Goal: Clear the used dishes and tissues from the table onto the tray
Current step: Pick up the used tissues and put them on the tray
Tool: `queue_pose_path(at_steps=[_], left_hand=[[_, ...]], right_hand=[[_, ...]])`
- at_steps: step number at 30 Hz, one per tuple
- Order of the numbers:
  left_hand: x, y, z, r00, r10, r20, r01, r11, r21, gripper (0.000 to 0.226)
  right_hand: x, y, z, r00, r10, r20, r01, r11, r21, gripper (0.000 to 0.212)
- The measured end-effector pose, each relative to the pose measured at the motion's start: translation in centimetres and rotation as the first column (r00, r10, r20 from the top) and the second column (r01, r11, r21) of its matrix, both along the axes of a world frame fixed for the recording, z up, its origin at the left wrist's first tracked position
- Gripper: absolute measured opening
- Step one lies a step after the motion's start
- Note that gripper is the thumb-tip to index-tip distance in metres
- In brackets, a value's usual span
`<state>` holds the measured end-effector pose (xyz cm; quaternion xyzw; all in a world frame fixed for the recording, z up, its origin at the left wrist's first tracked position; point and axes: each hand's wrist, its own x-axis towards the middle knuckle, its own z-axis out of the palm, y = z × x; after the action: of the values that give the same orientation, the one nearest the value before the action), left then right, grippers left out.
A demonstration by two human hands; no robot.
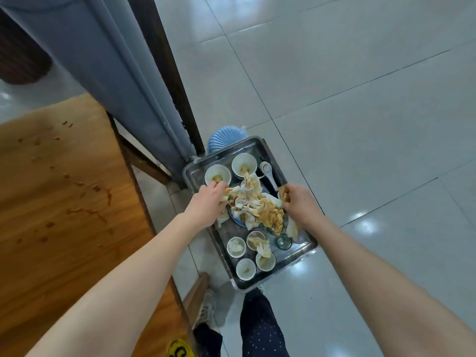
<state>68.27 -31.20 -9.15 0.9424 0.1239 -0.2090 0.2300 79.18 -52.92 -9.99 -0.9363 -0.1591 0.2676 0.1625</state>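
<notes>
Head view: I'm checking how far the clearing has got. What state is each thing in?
Tray: loaded with dishes and tissues.
Tissues: crumpled, stained, heaped mid-tray.
Bowls: upright, soiled, on the tray.
Spoon: lying on the tray.
Table: smeared with sauce.
Left hand: grips tissue at the heap.
Right hand: pinches a stained tissue.

The tray is bright reflective metal (duller across its base). The bowls are glossy white glazed ceramic. The tissues are crumpled, stained paper. The table is matt grained wood; the floor tiles are smooth and glossy.
</notes>
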Motion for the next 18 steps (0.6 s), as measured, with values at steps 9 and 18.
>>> queue_pose_path(at_steps=[9,18], left_hand=[[4.8,-3.1,-3.1,0.989,0.123,-0.082,-0.131,0.987,-0.098,0.065],[2.8,-2.6,-3.9,0.949,0.134,-0.284,-0.180,0.973,-0.143,0.116]], right_hand=[[5.7,2.8,-2.8,0.986,0.168,-0.021,-0.168,0.986,-0.008,0.026],[6.1,2.3,-3.7,0.909,0.365,-0.199,-0.383,0.922,-0.054,0.093]])
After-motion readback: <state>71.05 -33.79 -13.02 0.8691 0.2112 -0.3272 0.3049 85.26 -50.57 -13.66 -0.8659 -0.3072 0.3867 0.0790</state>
